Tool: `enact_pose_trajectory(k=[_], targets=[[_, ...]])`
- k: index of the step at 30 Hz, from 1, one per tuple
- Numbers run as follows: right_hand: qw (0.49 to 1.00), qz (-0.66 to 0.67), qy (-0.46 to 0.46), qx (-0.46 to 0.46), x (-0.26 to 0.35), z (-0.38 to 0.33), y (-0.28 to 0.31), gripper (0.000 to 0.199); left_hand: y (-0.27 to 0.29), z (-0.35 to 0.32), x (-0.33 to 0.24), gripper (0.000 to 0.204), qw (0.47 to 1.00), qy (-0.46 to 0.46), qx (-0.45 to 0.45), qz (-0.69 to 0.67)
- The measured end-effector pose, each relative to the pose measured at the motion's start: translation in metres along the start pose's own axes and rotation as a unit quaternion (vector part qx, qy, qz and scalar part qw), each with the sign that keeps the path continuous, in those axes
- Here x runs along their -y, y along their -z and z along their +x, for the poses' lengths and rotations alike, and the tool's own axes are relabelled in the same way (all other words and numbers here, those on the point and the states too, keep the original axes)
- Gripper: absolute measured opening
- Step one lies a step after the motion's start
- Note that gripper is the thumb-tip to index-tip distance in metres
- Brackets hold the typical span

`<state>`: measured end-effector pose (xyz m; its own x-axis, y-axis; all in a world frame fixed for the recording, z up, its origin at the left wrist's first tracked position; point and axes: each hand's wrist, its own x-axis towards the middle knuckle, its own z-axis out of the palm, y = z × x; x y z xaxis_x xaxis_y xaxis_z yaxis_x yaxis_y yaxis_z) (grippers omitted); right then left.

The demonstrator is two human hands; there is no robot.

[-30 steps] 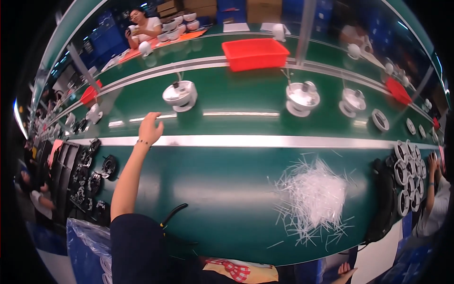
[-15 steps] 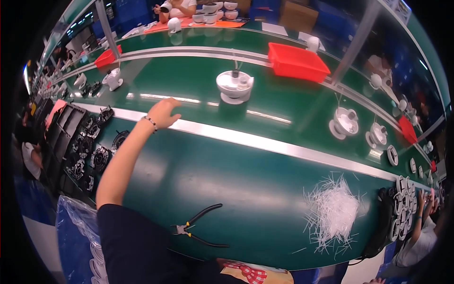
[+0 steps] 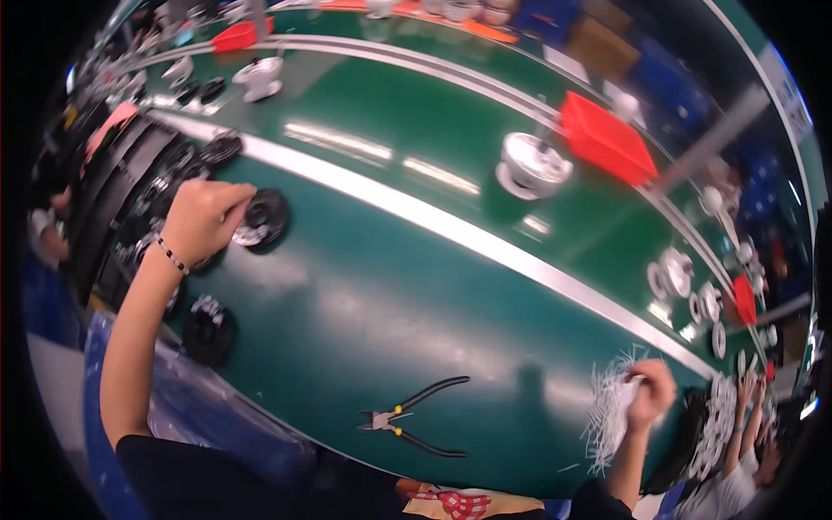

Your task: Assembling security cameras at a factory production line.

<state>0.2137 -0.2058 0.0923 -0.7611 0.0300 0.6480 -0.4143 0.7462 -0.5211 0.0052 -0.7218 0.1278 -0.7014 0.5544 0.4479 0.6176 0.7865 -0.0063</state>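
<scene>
My left hand [image 3: 206, 217] is closed, its thumb and fingertips together at the rim of a black ring-shaped part [image 3: 270, 218] on the left of the green work surface. How firmly it grips the part is hard to see. My right hand [image 3: 654, 392] is over a pile of thin white strips [image 3: 605, 414] at the right, fingers curled together. Whatever lies between those fingers is too small and blurred to name. Between the hands, diagonal cutting pliers [image 3: 381, 421] lie near the front edge with black handles spread.
More black round parts [image 3: 208, 331] and black trays [image 3: 130, 165] stand at the left. Beyond a pale metal strip [image 3: 390, 198], a green belt carries white bowl-shaped housings [image 3: 533, 165]. A red bin [image 3: 607, 139] sits farther back. Another person's arms [image 3: 747, 416] show at the far right.
The view has swung left and tilted down. My left hand has come back from the belt's edge to the black parts, its fingers now closed. My right hand has appeared over the white strips.
</scene>
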Motion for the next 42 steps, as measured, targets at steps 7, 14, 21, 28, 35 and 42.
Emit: enact_pose_trajectory(k=[7, 14, 21, 28, 35, 42], targets=[[0.956, -0.062, 0.189, 0.214, 0.023, 0.077, -0.141, 0.038, 0.060, -0.065, -0.014, 0.015, 0.993, 0.074, -0.088, -0.023], [0.818, 0.069, 0.235, 0.519, 0.060, 0.004, -0.201, 0.116, 0.005, -0.010, -0.054, 0.022, 0.990, -0.101, -0.057, -0.075], [0.887, -0.031, 0.115, 0.446, 0.079, -0.062, -0.195, 0.099, -0.075, 0.110, -0.101, 0.023, 0.959, -0.222, -0.028, -0.173], [0.903, -0.170, 0.034, 0.392, 0.072, -0.072, -0.131, 0.040, -0.239, 0.233, -0.158, 0.044, 0.917, 0.063, 0.028, -0.393], [0.972, -0.058, -0.186, 0.131, 0.056, -0.106, -0.069, 0.027, -0.331, 0.284, -0.237, 0.065, 0.374, 0.335, 0.149, -0.852], [0.983, -0.128, -0.126, 0.045, 0.035, -0.077, -0.002, 0.040, -0.304, 0.272, -0.264, 0.032, 0.388, 0.312, 0.056, -0.865]])
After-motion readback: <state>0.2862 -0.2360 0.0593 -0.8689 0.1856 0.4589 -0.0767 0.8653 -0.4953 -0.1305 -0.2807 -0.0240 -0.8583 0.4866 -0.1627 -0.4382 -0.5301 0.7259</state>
